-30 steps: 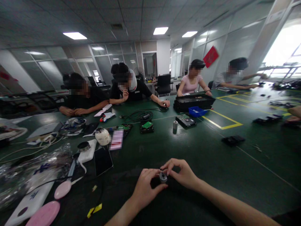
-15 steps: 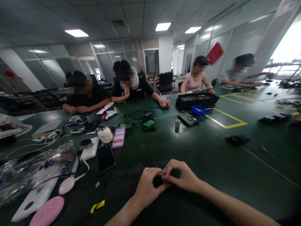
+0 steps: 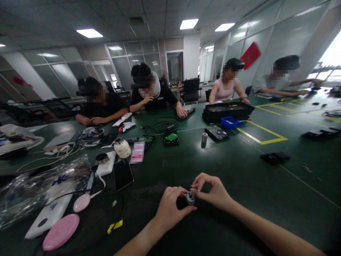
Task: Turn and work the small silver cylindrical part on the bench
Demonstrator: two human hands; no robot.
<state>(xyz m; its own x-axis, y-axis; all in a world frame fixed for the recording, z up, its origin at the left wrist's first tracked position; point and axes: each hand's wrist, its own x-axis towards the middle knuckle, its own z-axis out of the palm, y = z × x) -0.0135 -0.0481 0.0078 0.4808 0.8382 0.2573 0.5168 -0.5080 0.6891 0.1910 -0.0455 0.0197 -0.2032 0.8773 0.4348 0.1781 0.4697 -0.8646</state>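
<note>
L hand has a small metal cylinder pinched btwn thumb and fingers, w/ an open gap behind it; its round end, dark at the centre, faces up twd the camera. R hand is at the cylinder's far rim, thumb and index tips drawn close; too small there to tell if they nip a tiny part or just the rim. All this over the green tabletop.

Beyond the grip, slightly R: a 2nd metal cylinder standing upright, just beside a hard drive. Behind those, a blue tray against a black case, w/ a person in a pink top seated behind. Also beyond, slightly L: a drive w/ green board and, past it, a coiled black cable. A person in a black top has a hand at a dark handheld item, type unclear.

L of the grip: a phone lying flat, a cream jar behind it. Nearer and further L: yellow tape scraps, a big pink disc, and a clear plastic bag. Well off R: a black plastic part.
</note>
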